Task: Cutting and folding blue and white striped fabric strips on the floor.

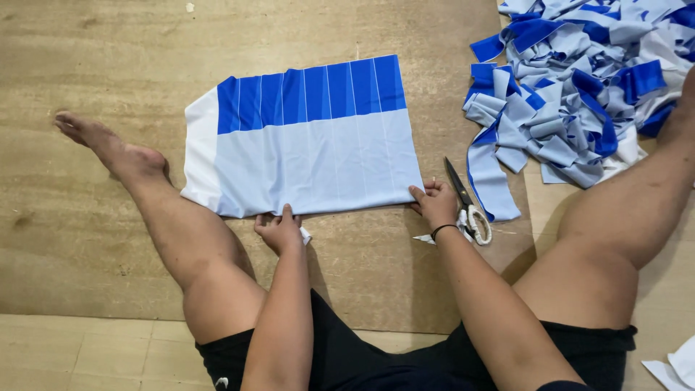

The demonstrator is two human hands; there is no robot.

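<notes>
A folded cloth (311,148), royal blue across the top, pale blue below and white at its left end, lies flat on a brown board (94,239). My left hand (279,230) pinches its near edge around the middle. My right hand (434,203), with a black band on the wrist, grips the cloth's near right corner. A pair of scissors (465,203) with white-wrapped handles lies just right of that hand, blades pointing away.
A heap of blue, pale blue and white cloth strips (579,87) fills the upper right. My bare legs spread to both sides, left foot (101,141) on the board. White scraps (673,366) lie at the lower right on the wooden floor.
</notes>
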